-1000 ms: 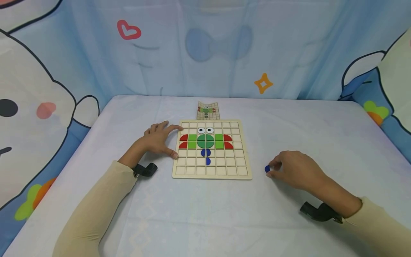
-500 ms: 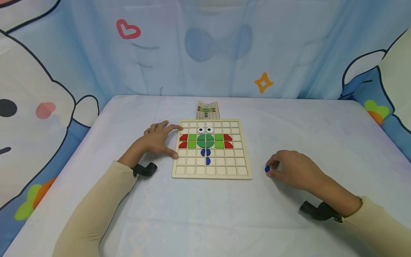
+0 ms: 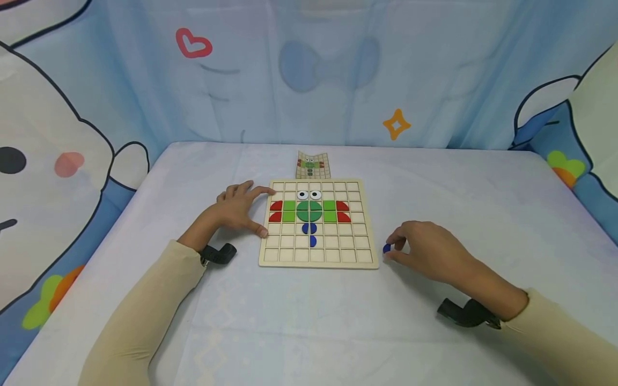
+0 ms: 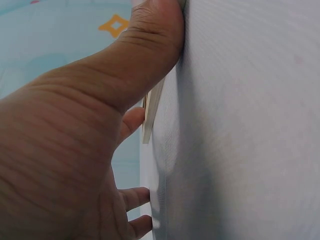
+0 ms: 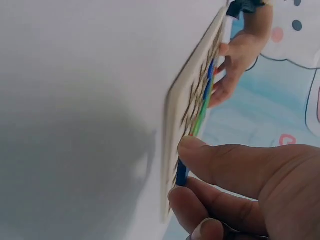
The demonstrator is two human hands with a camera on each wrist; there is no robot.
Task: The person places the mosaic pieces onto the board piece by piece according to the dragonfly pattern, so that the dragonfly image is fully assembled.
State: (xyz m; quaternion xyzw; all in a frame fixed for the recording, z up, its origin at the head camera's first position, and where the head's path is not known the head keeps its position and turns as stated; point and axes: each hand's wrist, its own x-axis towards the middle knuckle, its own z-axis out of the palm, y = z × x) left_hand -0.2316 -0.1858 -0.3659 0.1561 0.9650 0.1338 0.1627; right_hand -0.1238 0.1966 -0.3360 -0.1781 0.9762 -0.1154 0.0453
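A wooden grid board (image 3: pixel 295 257) lies mid-table, with red, light green, dark green and blue pieces and two eye tiles (image 3: pixel 309 195) set in its squares. My left hand (image 3: pixel 237 209) rests at its left edge, fingers spread, thumb and index finger touching the rim; the left wrist view shows the thumb (image 4: pixel 145 45) large beside the board's edge. Just off the board's right side, my right hand (image 3: pixel 429 249) pinches a small blue piece (image 3: pixel 387 248) between thumb and fingertips. In the right wrist view this blue piece (image 5: pixel 182 173) appears edge-on, its outline partly hidden by the fingers.
Behind the board stands a small curled pattern card (image 3: pixel 313 166) printed with a similar figure. A white cloth (image 3: pixel 309 316) covers the table. A blue printed curtain (image 3: pixel 328 69) hangs behind the table's far edge.
My right hand has moved left toward the board with the blue piece between its fingertips. The left hand and the board have stayed where they were.
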